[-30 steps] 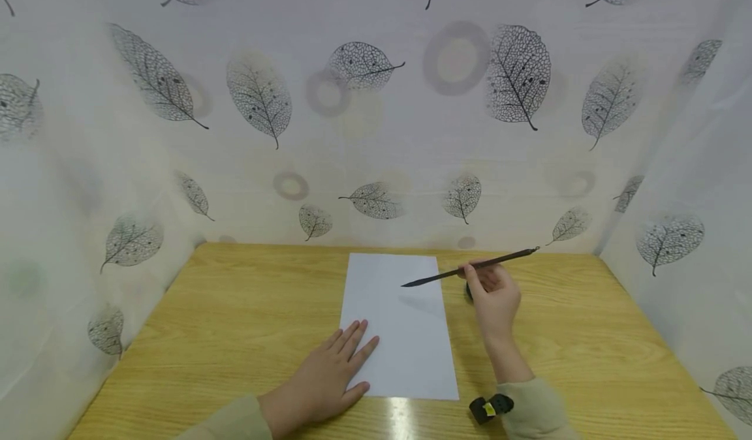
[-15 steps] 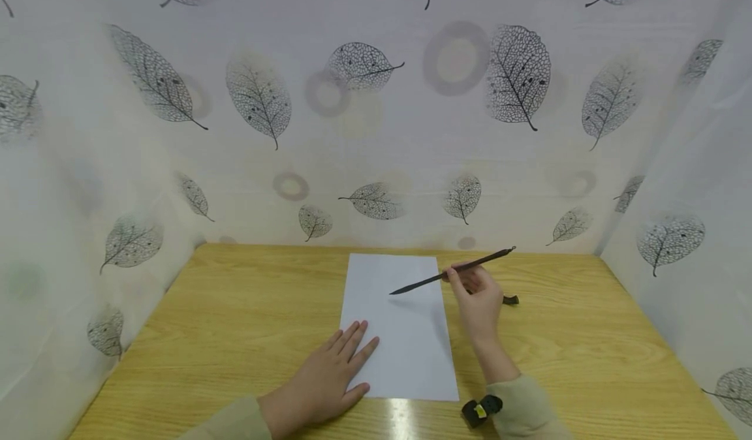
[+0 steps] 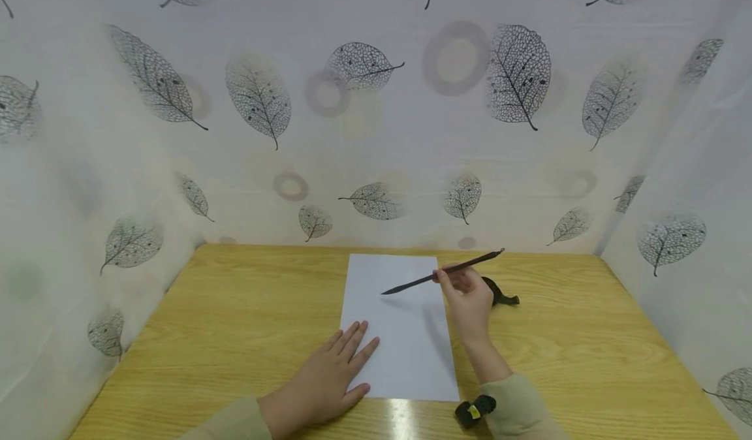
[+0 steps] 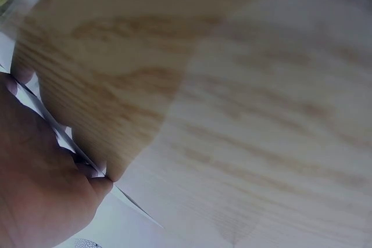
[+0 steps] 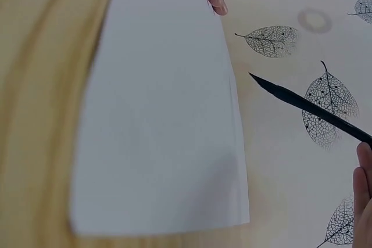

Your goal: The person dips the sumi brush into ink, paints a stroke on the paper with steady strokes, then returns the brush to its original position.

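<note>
My left hand (image 3: 329, 375) lies flat with fingers spread on the lower left part of a blank white sheet of paper (image 3: 405, 348). In the left wrist view the left hand (image 4: 40, 184) is seen side-on along the paper's edge. My right hand (image 3: 472, 306) pinches a dark calligraphy brush (image 3: 411, 284) by its middle, over the paper's right edge. The brush slants, its pointed tip down to the left over the upper middle of the sheet and its looped end up to the right. In the right wrist view the brush (image 5: 296, 99) shows its dark pointed head.
Just right of the right hand sits a small black object (image 3: 502, 295) with a short handle-like end, partly hidden by the hand. The wooden table (image 3: 247, 296) is bordered by a leaf-printed cloth (image 3: 376, 153). A black wrist device (image 3: 474, 412) hangs at the right sleeve.
My right hand has moved left with the brush, its tip shifting left and slightly down over the paper. More of the black object now shows. The left hand has stayed still.
</note>
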The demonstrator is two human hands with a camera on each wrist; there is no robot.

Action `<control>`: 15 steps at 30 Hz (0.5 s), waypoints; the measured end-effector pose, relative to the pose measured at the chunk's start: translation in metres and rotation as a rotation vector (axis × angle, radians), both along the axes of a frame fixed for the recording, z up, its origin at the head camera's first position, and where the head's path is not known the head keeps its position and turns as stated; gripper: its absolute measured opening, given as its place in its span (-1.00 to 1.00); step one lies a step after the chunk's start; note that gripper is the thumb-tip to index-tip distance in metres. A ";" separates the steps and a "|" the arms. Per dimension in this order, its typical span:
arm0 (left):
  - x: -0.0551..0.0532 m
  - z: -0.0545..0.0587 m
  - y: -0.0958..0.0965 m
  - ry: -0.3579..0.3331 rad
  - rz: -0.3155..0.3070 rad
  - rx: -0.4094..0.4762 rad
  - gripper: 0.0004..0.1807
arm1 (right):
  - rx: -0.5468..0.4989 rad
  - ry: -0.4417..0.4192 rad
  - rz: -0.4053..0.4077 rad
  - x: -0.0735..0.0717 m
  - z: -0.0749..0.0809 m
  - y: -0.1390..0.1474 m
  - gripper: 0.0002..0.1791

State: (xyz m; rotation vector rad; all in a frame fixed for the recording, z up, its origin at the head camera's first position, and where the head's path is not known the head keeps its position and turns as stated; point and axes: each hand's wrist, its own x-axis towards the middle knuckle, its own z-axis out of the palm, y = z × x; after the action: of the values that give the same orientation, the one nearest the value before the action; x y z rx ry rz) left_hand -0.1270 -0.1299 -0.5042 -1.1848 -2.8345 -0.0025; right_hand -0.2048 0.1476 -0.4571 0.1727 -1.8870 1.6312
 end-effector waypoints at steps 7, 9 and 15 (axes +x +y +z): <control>0.002 0.007 0.002 -0.065 0.017 0.018 -0.21 | 0.026 0.008 -0.008 -0.002 -0.004 -0.005 -0.90; 0.003 0.010 0.002 -0.075 0.020 0.020 -0.21 | 0.027 0.016 -0.005 -0.002 -0.005 -0.006 -0.91; 0.003 0.015 0.003 -0.082 0.027 0.003 -0.22 | 0.023 0.010 -0.004 0.000 -0.003 -0.010 -0.91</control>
State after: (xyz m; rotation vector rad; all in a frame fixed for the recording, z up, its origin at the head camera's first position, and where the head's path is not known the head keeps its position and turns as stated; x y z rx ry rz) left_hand -0.1237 -0.1266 -0.4894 -1.1722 -2.9195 -0.0545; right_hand -0.2052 0.1371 -0.4605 0.1856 -1.8976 1.6040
